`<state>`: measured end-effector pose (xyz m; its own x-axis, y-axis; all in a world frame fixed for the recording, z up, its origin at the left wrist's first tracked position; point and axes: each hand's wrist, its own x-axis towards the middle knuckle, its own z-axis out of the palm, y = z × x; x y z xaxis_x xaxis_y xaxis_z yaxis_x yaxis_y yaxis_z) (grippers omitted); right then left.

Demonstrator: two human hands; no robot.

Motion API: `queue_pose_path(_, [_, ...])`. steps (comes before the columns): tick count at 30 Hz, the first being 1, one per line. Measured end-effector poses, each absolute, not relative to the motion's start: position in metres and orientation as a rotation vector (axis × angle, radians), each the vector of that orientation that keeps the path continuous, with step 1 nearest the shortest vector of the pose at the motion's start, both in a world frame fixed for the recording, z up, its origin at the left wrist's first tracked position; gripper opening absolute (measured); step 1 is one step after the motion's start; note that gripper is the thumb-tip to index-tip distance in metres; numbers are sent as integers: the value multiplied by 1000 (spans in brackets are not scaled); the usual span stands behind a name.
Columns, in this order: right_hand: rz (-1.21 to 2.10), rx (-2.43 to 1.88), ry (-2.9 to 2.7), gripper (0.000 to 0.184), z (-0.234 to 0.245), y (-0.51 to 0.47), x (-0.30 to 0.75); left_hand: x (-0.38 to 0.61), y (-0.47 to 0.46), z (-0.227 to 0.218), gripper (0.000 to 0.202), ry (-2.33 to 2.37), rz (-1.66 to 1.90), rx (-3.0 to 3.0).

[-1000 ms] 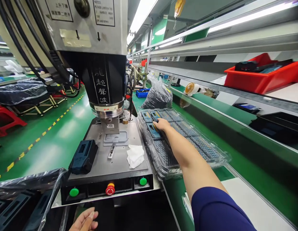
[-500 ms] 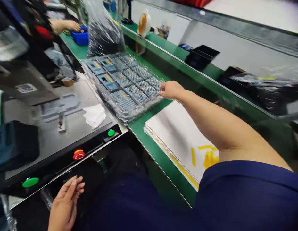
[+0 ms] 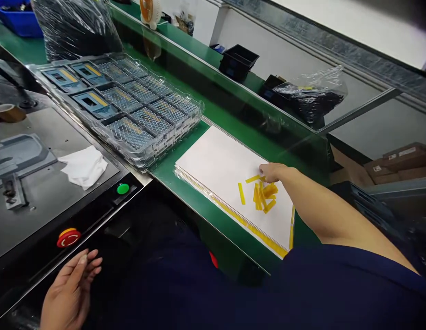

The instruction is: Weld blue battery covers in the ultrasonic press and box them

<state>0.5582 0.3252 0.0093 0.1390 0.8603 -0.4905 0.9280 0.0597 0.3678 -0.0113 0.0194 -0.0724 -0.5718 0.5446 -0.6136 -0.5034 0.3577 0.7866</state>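
My right hand point(image 3: 274, 172) reaches over a stack of white sheets point(image 3: 213, 149), its fingers bunched at the far end of a loose pile of yellow strips point(image 3: 263, 195). Its fingertips touch or nearly touch a strip; what lies between them is hidden. At the lower left, my left hand point(image 3: 70, 286) hovers in front of the machine's front edge. Its thumb and forefinger are pinched together, the other fingers loosely curled, and anything between them is too small to make out. Beyond the sheets lies a clear plastic tray point(image 3: 149, 153) with blue-grey rectangular parts in its pockets.
On the machine top to the left are a crumpled white cloth point(image 3: 84, 166) and a grey fixture point(image 3: 22, 153). A red stop button point(image 3: 68, 237) and a green button point(image 3: 122, 189) line its front. Black bins point(image 3: 237, 59) and a bagged bundle point(image 3: 312, 94) stand behind the green bench.
My right hand has moved from the tray's near right corner to the yellow strips on the sheets. The view has swung right. My left hand keeps its pinched pose.
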Motion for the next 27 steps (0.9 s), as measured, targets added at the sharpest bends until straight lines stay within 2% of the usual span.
queue_pose_path(3, [-137,1810,1703,31,5,316,555,-11,15,-73,42,1685,1397,3])
queue_pose_path(9, [-177,1964,1696,8,17,324,553,-13,3,-78,35,1708,1392,-69])
queue_pose_path(14, [-309,2176,1829,14,38,346,527,-15,-4,-79,31,1710,1424,-99])
queue_pose_path(16, [-464,2247,1946,18,44,351,503,-15,-5,-80,33,1712,1409,-87])
queue_pose_path(19, [-1023,2334,2149,15,53,354,452,-15,-3,-81,39,1700,1411,-59])
queue_pose_path(21, [-1413,2233,2229,22,60,351,411,-13,-2,-78,42,1703,1445,-63])
queue_pose_path(22, [-1508,2128,2257,27,63,347,389,-12,-2,-75,44,1710,1469,-70])
queue_pose_path(25, [-1562,1754,2325,36,63,325,331,-7,-10,-63,48,1733,1576,-58])
queue_pose_path(27, [-1445,1519,2386,36,49,311,301,-10,-17,-59,46,1790,1650,49])
